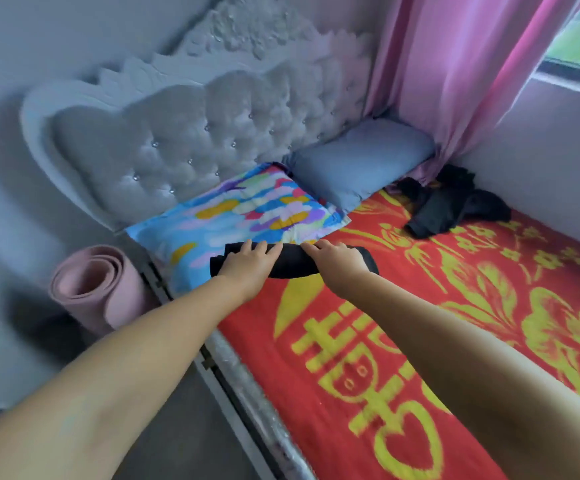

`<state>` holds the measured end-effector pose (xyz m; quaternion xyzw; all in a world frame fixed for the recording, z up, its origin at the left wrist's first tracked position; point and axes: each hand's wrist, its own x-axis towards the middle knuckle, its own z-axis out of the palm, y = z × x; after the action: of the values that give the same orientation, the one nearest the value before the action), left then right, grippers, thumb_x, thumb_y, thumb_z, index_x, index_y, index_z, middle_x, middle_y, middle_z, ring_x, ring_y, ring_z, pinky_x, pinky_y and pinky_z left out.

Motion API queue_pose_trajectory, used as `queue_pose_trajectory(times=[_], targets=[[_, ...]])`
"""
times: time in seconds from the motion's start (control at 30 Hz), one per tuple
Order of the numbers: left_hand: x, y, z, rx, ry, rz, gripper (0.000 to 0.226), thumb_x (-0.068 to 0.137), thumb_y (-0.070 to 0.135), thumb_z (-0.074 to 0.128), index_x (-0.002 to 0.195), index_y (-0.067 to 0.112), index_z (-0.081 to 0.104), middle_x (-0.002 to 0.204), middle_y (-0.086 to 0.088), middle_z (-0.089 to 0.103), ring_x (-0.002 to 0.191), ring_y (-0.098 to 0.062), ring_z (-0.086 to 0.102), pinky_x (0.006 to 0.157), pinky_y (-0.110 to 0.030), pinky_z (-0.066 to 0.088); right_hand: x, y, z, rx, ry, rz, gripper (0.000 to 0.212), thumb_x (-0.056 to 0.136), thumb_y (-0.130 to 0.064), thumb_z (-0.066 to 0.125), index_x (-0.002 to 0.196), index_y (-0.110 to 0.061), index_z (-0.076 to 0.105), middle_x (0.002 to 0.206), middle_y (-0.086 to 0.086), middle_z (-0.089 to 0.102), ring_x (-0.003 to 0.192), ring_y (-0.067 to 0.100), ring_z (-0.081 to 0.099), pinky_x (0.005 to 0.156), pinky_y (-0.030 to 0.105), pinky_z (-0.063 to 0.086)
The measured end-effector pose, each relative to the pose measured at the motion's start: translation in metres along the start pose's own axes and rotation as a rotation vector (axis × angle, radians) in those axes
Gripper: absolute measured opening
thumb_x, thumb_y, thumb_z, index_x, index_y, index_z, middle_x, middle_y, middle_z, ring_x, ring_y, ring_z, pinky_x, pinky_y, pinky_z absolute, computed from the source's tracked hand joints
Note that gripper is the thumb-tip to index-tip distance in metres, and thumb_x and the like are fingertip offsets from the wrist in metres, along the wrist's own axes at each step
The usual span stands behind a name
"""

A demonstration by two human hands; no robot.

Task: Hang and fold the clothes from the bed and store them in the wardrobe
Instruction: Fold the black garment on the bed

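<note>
Centrally, 2 bare hands rest on a folded black garment (293,261) lying on the bed's red-and-yellow blanket (402,341), at the near edge of the multicoloured pillow (243,213). Left hand (247,263): palm down, fingers extended and lying flat across the left half of the garment, pressing rather than grasping. Right hand (337,256): likewise palm down on the right half, fingers straight and slightly spread, nothing enclosed in them. The garment forms a long, narrow band running left to right beneath both palms. A crumpled heap of dark clothes (454,206) lies farther back on the blanket, near the wall and just beside the grey-blue pillow (361,164). Behind both pillows stands a tufted grey headboard (191,133); a pink curtain (454,74) hangs at the right. A rolled pink mat (94,289) stands on the floor beside the bed frame.
</note>
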<state>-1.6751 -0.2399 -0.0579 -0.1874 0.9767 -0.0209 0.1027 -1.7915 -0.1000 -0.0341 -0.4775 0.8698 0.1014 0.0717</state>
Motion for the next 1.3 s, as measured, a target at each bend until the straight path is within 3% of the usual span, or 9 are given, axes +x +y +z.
queue_pose_trajectory(times=[0.23,0.37,0.53,0.77,0.9,1.07,1.3], targets=[[-0.167,-0.138,0.013,-0.015,-0.013,-0.327,0.079,0.090,-0.004,0.045,0.153,0.018,0.003,0.153,-0.011,0.020,0.140,-0.038,0.021,0.100,-0.050,0.043,0.003,-0.193,-0.046,-0.070,0.085,-0.355,0.067,0.087,0.002,0.050,0.145,-0.024,0.027,0.132,0.006,0.046,0.113,0.034,0.052,0.069,0.039,0.042],[-0.297,-0.204,0.048,-0.017,-0.050,-0.485,0.079,0.089,-0.005,0.044,0.153,0.016,0.003,0.150,-0.014,0.024,0.135,-0.039,0.028,0.094,-0.050,0.046,-0.030,-0.330,-0.052,-0.092,0.097,-0.544,0.062,0.090,-0.003,0.046,0.146,-0.025,0.028,0.138,0.007,0.044,0.119,0.037,0.050,0.081,0.043,0.046],[-0.454,-0.265,0.083,-0.017,-0.121,-0.673,0.078,0.092,-0.003,0.045,0.153,0.018,0.001,0.148,-0.014,0.027,0.139,-0.042,0.023,0.095,-0.049,0.046,-0.091,-0.490,-0.049,-0.094,0.089,-0.739,0.060,0.090,-0.003,0.050,0.144,-0.025,0.032,0.134,0.007,0.048,0.117,0.036,0.053,0.083,0.045,0.049],[-0.623,-0.318,0.118,-0.070,-0.183,-0.912,0.079,0.091,-0.004,0.045,0.153,0.019,0.002,0.147,-0.014,0.028,0.137,-0.040,0.026,0.095,-0.047,0.046,-0.163,-0.653,-0.055,-0.197,0.081,-0.994,0.075,0.091,-0.004,0.053,0.152,-0.026,0.016,0.140,0.009,0.041,0.117,0.037,0.050,0.085,0.045,0.049],[-0.680,-0.330,0.142,-0.128,-0.203,-1.012,0.077,0.091,-0.002,0.046,0.153,0.019,0.005,0.140,-0.014,0.035,0.126,-0.037,0.040,0.089,-0.044,0.048,-0.186,-0.718,-0.050,-0.256,0.086,-1.092,0.071,0.093,-0.003,0.051,0.151,-0.027,0.018,0.142,0.008,0.041,0.119,0.036,0.050,0.085,0.044,0.049],[-0.719,-0.361,0.162,-0.153,-0.230,-1.076,0.075,0.090,-0.002,0.046,0.152,0.017,0.008,0.139,-0.013,0.036,0.128,-0.038,0.039,0.091,-0.044,0.048,-0.188,-0.780,-0.041,-0.285,0.071,-1.165,0.076,0.091,0.002,0.048,0.152,-0.028,0.015,0.145,0.008,0.038,0.119,0.035,0.050,0.081,0.040,0.048],[-0.722,-0.450,0.184,-0.210,-0.258,-1.081,0.076,0.090,0.002,0.052,0.152,0.017,0.010,0.135,-0.014,0.039,0.121,-0.035,0.043,0.088,-0.043,0.048,-0.140,-0.856,-0.044,-0.241,0.008,-1.183,0.065,0.096,-0.012,0.048,0.151,-0.028,0.020,0.143,0.007,0.042,0.121,0.033,0.050,0.089,0.041,0.046]])
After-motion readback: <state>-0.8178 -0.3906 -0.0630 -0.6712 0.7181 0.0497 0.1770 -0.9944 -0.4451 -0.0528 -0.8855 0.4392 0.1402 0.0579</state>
